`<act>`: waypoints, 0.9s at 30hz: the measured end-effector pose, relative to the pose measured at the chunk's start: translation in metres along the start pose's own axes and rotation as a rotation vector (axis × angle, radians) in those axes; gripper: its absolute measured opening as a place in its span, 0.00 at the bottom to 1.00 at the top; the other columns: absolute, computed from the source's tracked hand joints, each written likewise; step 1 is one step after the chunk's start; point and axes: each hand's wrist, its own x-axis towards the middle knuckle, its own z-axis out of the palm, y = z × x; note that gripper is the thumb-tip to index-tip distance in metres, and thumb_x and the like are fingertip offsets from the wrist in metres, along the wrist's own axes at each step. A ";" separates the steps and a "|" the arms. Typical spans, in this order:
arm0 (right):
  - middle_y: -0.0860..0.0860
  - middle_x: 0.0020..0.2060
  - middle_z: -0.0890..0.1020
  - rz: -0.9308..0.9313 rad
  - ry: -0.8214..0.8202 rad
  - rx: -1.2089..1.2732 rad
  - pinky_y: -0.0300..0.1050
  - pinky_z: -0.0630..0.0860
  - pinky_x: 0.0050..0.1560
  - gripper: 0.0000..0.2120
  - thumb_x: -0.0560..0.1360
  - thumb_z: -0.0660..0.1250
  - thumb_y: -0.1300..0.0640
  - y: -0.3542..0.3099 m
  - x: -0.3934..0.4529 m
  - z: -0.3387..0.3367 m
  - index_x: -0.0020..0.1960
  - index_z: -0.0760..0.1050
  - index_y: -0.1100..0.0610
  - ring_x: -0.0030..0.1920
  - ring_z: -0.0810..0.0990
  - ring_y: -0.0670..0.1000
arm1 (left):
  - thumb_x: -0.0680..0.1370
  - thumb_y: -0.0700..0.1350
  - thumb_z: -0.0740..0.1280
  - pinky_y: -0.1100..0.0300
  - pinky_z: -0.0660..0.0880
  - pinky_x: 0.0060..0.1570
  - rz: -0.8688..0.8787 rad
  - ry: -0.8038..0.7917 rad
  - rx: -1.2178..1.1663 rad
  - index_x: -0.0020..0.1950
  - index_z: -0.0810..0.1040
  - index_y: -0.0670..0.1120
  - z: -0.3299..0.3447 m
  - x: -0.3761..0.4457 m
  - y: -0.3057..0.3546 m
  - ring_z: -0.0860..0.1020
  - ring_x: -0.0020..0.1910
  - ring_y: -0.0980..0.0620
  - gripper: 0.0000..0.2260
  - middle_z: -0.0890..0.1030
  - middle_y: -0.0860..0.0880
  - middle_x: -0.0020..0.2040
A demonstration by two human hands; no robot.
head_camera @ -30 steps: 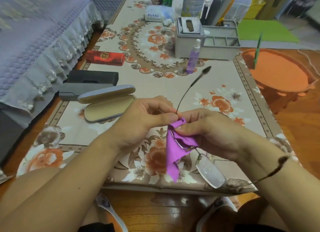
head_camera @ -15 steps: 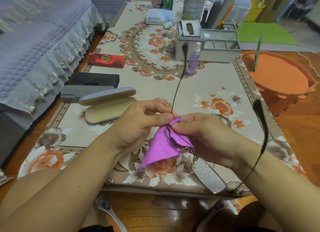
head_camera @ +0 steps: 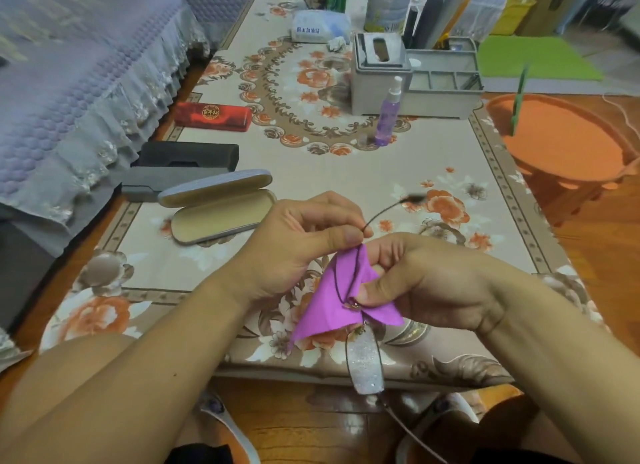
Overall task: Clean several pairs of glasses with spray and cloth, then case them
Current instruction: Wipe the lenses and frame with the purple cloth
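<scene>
Above the near edge of the table (head_camera: 346,173), we hold the glasses (head_camera: 365,363) more upright than half a second ago: one temple arm, which pointed to twelve o'clock, now swings toward two o'clock, and the speckled lens hangs straight down at six o'clock. The purple cloth (head_camera: 341,301), spread out toward eight o'clock before, now folds tighter around the upper lens. Our left hand (head_camera: 298,245) pinches the frame at the hinge between thumb and fingers; our right hand (head_camera: 426,283) grips the cloth around the lens.

At twelve o'clock a white tissue pack (head_camera: 318,27) carries blue characters we cannot read clearly; the red case (head_camera: 213,116) at ten o'clock bears a gold round emblem.

The open case (head_camera: 221,209) at nine o'clock shows only its beige lining. Two dark cases (head_camera: 188,155) lie shut beyond it. The purple spray bottle (head_camera: 388,115) stands before a grey organiser (head_camera: 443,83), its far compartments holding upright items.
</scene>
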 end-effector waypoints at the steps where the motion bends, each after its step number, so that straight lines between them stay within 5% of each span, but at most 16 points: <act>1: 0.59 0.40 0.85 0.019 0.018 0.004 0.44 0.81 0.46 0.10 0.70 0.68 0.71 0.001 0.002 0.000 0.48 0.84 0.64 0.40 0.85 0.54 | 0.71 0.42 0.73 0.61 0.75 0.54 -0.001 -0.014 0.013 0.44 0.88 0.49 -0.001 0.000 0.000 0.80 0.48 0.53 0.05 0.83 0.51 0.45; 5: 0.60 0.39 0.84 0.063 0.045 -0.029 0.44 0.80 0.43 0.08 0.68 0.71 0.70 0.001 0.008 0.002 0.45 0.85 0.62 0.38 0.81 0.58 | 0.71 0.41 0.73 0.59 0.74 0.57 0.031 -0.056 0.037 0.44 0.88 0.50 -0.002 0.000 0.003 0.78 0.51 0.51 0.06 0.81 0.51 0.46; 9: 0.56 0.33 0.85 0.029 0.002 0.000 0.40 0.82 0.38 0.10 0.69 0.70 0.74 -0.003 0.007 0.007 0.40 0.85 0.61 0.33 0.85 0.50 | 0.72 0.41 0.73 0.61 0.73 0.57 0.020 -0.074 0.023 0.44 0.88 0.50 -0.003 -0.001 0.005 0.78 0.52 0.54 0.06 0.81 0.52 0.47; 17: 0.54 0.33 0.84 -0.107 0.060 -0.015 0.42 0.79 0.42 0.06 0.69 0.73 0.68 0.005 0.014 0.019 0.38 0.83 0.59 0.35 0.83 0.50 | 0.70 0.43 0.73 0.61 0.74 0.57 -0.014 -0.024 -0.015 0.42 0.88 0.50 -0.002 -0.003 0.005 0.78 0.52 0.55 0.04 0.80 0.52 0.48; 21: 0.54 0.37 0.83 -0.219 0.212 -0.154 0.41 0.77 0.46 0.04 0.76 0.72 0.59 0.007 0.016 0.021 0.43 0.82 0.59 0.39 0.81 0.50 | 0.70 0.44 0.73 0.61 0.74 0.59 -0.014 0.004 -0.028 0.41 0.88 0.51 -0.005 -0.002 0.006 0.78 0.53 0.54 0.04 0.80 0.52 0.48; 24: 0.54 0.39 0.84 -0.136 0.081 -0.089 0.41 0.78 0.49 0.10 0.80 0.64 0.57 0.002 0.007 0.018 0.46 0.82 0.60 0.42 0.83 0.50 | 0.70 0.44 0.75 0.61 0.74 0.60 -0.002 -0.019 0.001 0.42 0.88 0.51 -0.007 -0.003 0.009 0.78 0.55 0.53 0.04 0.79 0.49 0.50; 27: 0.66 0.56 0.78 -0.034 -0.031 0.039 0.56 0.71 0.67 0.18 0.80 0.61 0.62 0.001 0.002 0.010 0.63 0.72 0.75 0.58 0.76 0.63 | 0.70 0.49 0.76 0.63 0.73 0.58 -0.010 -0.043 -0.037 0.42 0.87 0.52 -0.006 -0.003 0.013 0.77 0.55 0.52 0.03 0.79 0.48 0.51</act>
